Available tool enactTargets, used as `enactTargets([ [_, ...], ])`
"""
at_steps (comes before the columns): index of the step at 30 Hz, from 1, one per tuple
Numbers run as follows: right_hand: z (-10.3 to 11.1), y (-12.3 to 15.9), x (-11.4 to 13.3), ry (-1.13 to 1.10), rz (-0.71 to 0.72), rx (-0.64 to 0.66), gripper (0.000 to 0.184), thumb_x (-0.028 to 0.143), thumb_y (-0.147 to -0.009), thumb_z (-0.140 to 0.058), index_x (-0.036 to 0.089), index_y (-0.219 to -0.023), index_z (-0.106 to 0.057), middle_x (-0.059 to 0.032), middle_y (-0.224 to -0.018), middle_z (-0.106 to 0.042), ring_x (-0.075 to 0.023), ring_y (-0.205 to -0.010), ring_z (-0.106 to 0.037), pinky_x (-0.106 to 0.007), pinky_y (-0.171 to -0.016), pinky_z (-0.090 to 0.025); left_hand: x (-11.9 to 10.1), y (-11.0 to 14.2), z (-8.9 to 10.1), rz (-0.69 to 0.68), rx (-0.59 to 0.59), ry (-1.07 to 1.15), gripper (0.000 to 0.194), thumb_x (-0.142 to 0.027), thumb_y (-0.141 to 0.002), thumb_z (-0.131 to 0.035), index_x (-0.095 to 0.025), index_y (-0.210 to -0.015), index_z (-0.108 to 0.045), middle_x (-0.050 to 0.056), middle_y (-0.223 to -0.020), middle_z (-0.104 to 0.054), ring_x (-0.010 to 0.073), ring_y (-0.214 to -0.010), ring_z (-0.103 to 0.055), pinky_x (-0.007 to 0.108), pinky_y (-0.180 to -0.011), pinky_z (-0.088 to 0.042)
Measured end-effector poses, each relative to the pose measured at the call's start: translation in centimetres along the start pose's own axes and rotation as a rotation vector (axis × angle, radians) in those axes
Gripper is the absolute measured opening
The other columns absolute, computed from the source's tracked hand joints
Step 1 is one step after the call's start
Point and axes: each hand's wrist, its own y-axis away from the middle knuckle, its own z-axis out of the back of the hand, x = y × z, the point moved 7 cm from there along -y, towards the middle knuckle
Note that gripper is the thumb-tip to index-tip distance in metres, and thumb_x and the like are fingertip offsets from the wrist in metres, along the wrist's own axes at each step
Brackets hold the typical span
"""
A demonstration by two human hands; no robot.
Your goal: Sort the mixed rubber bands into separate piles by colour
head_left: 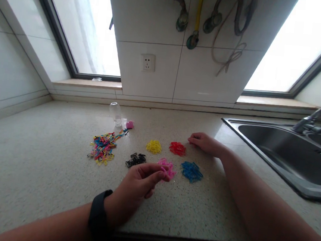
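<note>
Small rubber bands lie sorted by colour on the speckled counter [33, 162]: a yellow pile [153, 146], a red pile [177, 148], a black pile [135, 159], a pink pile [168, 167] and a blue pile [191, 171]. A mixed, many-coloured heap [104, 146] lies to the left. My left hand [139, 182], with a black band on its wrist, is pinched at the pink pile, thumb and fingers closed on a pink band. My right hand [203, 142] rests on the counter just right of the red pile, its fingers curled.
A clear small bottle [115, 113] lies on its side behind the mixed heap, a pink cap [129, 124] beside it. A steel sink [287, 154] with a tap [315, 115] fills the right. A wall socket [148, 62] and hoses [200, 19] are on the tiled wall.
</note>
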Motion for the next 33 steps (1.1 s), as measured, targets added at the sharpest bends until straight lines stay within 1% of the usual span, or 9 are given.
enactTargets([
  [5, -0.07, -0.13, -0.14, -0.006, 0.002, -0.001, 0.043, 0.06, -0.08, -0.058, 0.017, -0.074, -0.062, 0.001, -0.062, -0.051, -0.0116, -0.053, -0.04, -0.028, -0.052, -0.03, 0.02, 0.12, 0.51, -0.023, -0.079, -0.054, 0.037, -0.04, -0.07, -0.085, -0.018, -0.098, -0.077, 0.003, -0.077, -0.068, 0.0026, -0.048, -0.033, 0.018, -0.044, -0.024],
  [11, -0.14, -0.38, -0.38, -0.011, 0.008, -0.001, 0.041, 0.058, -0.081, -0.058, 0.017, -0.075, -0.062, 0.0004, -0.063, -0.053, -0.0115, -0.054, -0.041, -0.028, -0.053, -0.031, 0.1, 0.26, 0.49, -0.061, -0.051, -0.091, 0.029, -0.033, -0.066, -0.088, -0.019, -0.089, -0.077, 0.004, -0.083, -0.071, 0.011, -0.071, -0.058, 0.024, -0.068, -0.046],
  [16, -0.12, -0.52, -0.44, -0.007, 0.017, -0.005, 0.039, 0.055, -0.083, -0.057, 0.017, -0.076, -0.063, -0.0003, -0.064, -0.055, -0.0119, -0.055, -0.042, -0.028, -0.053, -0.032, -0.11, 0.32, 0.16, -0.084, -0.022, -0.125, 0.03, -0.034, -0.067, -0.086, -0.016, -0.089, -0.075, 0.007, -0.087, -0.073, 0.0179, -0.081, -0.064, 0.032, -0.078, -0.051],
  [20, -0.1, -0.53, -0.37, -0.004, 0.024, -0.009, 0.039, 0.055, -0.083, -0.057, 0.017, -0.077, -0.064, -0.0008, -0.065, -0.056, -0.0125, -0.056, -0.044, -0.029, -0.055, -0.033, -0.26, 0.4, -0.2, -0.087, 0.013, -0.089, 0.03, -0.033, -0.068, -0.086, -0.016, -0.09, -0.073, 0.008, -0.087, -0.073, 0.0188, -0.083, -0.066, 0.033, -0.079, -0.051],
  [23, -0.13, -0.47, -0.4, -0.005, 0.011, -0.002, 0.039, 0.055, -0.083, -0.057, 0.017, -0.077, -0.064, -0.0005, -0.065, -0.056, -0.0121, -0.055, -0.043, -0.029, -0.054, -0.032, -0.34, 0.4, -0.36, -0.094, 0.03, -0.05, 0.027, -0.032, -0.072, -0.084, -0.017, -0.092, -0.073, 0.007, -0.088, -0.074, 0.0163, -0.082, -0.066, 0.029, -0.076, -0.05],
  [25, -0.19, -0.45, -0.46, -0.006, 0.003, 0.006, 0.039, 0.055, -0.083, -0.057, 0.017, -0.077, -0.063, -0.0001, -0.065, -0.055, -0.0119, -0.055, -0.042, -0.029, -0.053, -0.031, -0.22, 0.32, -0.32, -0.078, 0.029, -0.038, 0.026, -0.033, -0.075, -0.082, -0.017, -0.094, -0.073, 0.006, -0.088, -0.073, 0.0119, -0.071, -0.062, 0.024, -0.065, -0.046],
  [28, -0.21, -0.46, -0.46, -0.004, 0.009, 0.006, 0.039, 0.056, -0.083, -0.057, 0.018, -0.076, -0.063, 0.0002, -0.064, -0.055, -0.0118, -0.054, -0.041, -0.028, -0.053, -0.03, 0.2, 0.14, -0.17, -0.022, 0.028, -0.031, 0.031, -0.037, -0.077, -0.08, -0.017, -0.1, -0.074, 0.007, -0.087, -0.073, 0.0041, -0.049, -0.041, 0.02, -0.046, -0.028],
  [30, -0.19, -0.45, -0.41, -0.001, 0.014, 0.004, 0.039, 0.056, -0.083, -0.057, 0.018, -0.075, -0.062, 0.0002, -0.064, -0.054, -0.0117, -0.054, -0.041, -0.028, -0.052, -0.03, 0.37, 0.02, -0.07, -0.003, 0.033, -0.023, 0.033, -0.04, -0.079, -0.078, -0.016, -0.102, -0.073, 0.007, -0.087, -0.072, 0.0024, -0.045, -0.031, 0.02, -0.043, -0.02],
  [33, -0.14, -0.36, -0.3, 0.003, 0.001, -0.001, 0.039, 0.056, -0.083, -0.057, 0.018, -0.076, -0.062, 0.0002, -0.064, -0.054, -0.0113, -0.054, -0.04, -0.028, -0.052, -0.03, 0.39, -0.06, 0.11, -0.012, 0.036, -0.024, 0.03, -0.042, -0.082, -0.074, -0.015, -0.096, -0.075, 0.006, -0.083, -0.07, 0.0027, -0.047, -0.028, 0.021, -0.044, -0.018],
])
